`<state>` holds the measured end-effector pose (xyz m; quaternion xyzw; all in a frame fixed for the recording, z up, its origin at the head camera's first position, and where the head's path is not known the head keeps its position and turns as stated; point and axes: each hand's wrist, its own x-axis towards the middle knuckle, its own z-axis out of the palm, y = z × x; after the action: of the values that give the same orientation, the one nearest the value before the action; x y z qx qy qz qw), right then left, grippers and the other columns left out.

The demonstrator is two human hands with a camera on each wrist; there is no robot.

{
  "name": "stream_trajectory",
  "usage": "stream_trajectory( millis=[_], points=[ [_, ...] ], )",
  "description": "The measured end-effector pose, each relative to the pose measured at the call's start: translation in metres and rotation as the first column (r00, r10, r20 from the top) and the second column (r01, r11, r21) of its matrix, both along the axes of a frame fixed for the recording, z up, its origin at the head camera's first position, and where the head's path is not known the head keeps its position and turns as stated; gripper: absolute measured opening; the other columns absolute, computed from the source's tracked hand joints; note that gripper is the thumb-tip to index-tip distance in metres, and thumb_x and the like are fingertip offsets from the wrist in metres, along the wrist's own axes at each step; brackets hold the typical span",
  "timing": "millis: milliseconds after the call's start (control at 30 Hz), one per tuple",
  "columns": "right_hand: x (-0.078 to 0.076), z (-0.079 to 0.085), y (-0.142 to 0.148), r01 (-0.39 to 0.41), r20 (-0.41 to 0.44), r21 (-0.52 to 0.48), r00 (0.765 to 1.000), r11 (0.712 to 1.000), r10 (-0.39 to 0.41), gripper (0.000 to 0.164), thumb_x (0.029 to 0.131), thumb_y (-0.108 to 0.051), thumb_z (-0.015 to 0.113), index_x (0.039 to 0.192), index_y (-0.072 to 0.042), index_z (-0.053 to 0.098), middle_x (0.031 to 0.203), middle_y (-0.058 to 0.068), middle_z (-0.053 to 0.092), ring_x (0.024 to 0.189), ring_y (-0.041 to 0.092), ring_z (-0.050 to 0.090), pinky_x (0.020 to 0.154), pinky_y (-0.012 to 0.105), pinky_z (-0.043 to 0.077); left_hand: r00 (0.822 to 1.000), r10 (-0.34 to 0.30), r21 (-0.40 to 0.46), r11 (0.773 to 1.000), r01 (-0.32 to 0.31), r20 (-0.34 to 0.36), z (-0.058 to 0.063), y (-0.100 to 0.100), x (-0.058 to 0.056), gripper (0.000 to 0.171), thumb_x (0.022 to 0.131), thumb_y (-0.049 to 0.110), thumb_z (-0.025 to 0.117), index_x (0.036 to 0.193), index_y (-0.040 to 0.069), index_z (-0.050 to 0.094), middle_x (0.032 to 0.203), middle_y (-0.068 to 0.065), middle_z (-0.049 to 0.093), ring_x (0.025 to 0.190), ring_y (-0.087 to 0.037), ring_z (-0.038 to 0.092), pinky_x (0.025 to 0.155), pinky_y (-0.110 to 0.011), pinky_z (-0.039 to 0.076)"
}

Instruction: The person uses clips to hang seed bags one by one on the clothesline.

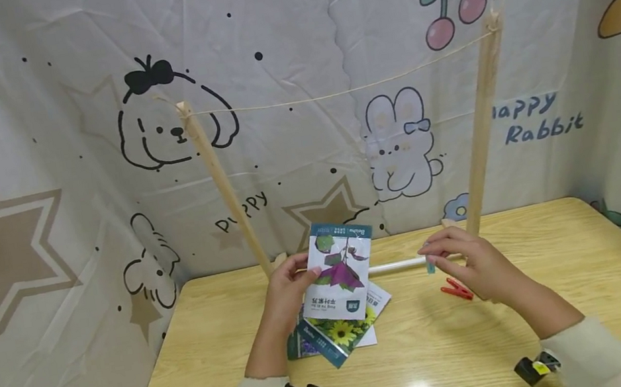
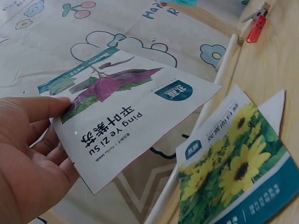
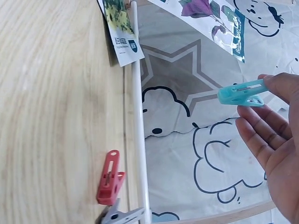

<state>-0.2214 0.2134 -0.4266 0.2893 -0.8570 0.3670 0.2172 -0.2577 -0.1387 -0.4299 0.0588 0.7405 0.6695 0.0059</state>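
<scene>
My left hand (image 1: pixel 287 290) pinches a white seed packet (image 1: pixel 332 297) by its side edge, thumb on the front. The packet shows a purple-leaved plant and a teal top band, and is held above the table. My right hand (image 1: pixel 474 262) pinches a teal clothespin (image 3: pixel 240 94) between thumb and fingers, to the right of the packet and apart from it. Below the held packet lie more seed packets, the top one with yellow flowers (image 2: pixel 238 168). On the table near the right hand are a red clothespin (image 1: pixel 456 290) and a grey clothespin (image 3: pixel 117 214).
A thin string (image 1: pixel 332 95) hangs between a left wooden post (image 1: pixel 225 186) and a right wooden post (image 1: pixel 482 134). A white rod (image 1: pixel 396 266) runs low between the posts. Behind the wooden table (image 1: pixel 432 362) hangs a printed cloth (image 1: pixel 285 23).
</scene>
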Motion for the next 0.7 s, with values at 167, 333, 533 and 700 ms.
stream_trajectory(
  millis=[167, 333, 533, 700],
  points=[
    [-0.001, 0.012, -0.001, -0.011, -0.063, -0.004, 0.998, 1.0, 0.011, 0.027, 0.09, 0.002, 0.072, 0.11, -0.017, 0.075, 0.116, 0.001, 0.066, 0.103, 0.004, 0.06, 0.079, 0.014, 0.051, 1.0, 0.032, 0.004, 0.999, -0.032, 0.002, 0.007, 0.002, -0.001, 0.032, 0.096, 0.012, 0.068, 0.128, 0.01, 0.065, 0.12, -0.011, 0.064, 0.095, -0.019, 0.065, 0.079, -0.03, 0.056],
    [-0.004, 0.022, -0.001, 0.004, -0.082, -0.016, 0.997, 1.0, -0.006, 0.029, 0.09, 0.002, 0.071, 0.111, -0.017, 0.075, 0.118, 0.002, 0.066, 0.111, 0.003, 0.057, 0.08, 0.012, 0.048, 0.996, 0.085, -0.004, 0.996, -0.085, 0.009, 0.013, 0.005, -0.002, 0.035, 0.098, 0.017, 0.067, 0.132, 0.014, 0.063, 0.119, -0.009, 0.064, 0.094, -0.018, 0.066, 0.075, -0.031, 0.057],
    [-0.007, 0.034, -0.001, 0.051, -0.092, -0.024, 0.994, 0.998, -0.053, 0.027, 0.09, 0.001, 0.072, 0.11, -0.018, 0.076, 0.12, 0.003, 0.066, 0.113, 0.008, 0.058, 0.082, 0.012, 0.048, 0.995, 0.1, 0.02, 0.995, -0.1, 0.006, 0.019, 0.008, -0.004, 0.034, 0.098, 0.019, 0.067, 0.132, 0.017, 0.063, 0.122, -0.007, 0.065, 0.097, -0.018, 0.066, 0.077, -0.031, 0.058],
    [-0.009, 0.044, 0.001, 0.06, -0.125, -0.028, 0.99, 0.998, -0.063, 0.027, 0.089, 0.002, 0.072, 0.11, -0.015, 0.076, 0.12, 0.004, 0.067, 0.112, 0.007, 0.058, 0.08, 0.009, 0.048, 0.993, 0.118, 0.04, 0.992, -0.117, -0.015, 0.023, 0.011, -0.005, 0.034, 0.097, 0.016, 0.068, 0.131, 0.013, 0.063, 0.119, -0.009, 0.065, 0.096, -0.018, 0.063, 0.078, -0.028, 0.055]
  ],
)
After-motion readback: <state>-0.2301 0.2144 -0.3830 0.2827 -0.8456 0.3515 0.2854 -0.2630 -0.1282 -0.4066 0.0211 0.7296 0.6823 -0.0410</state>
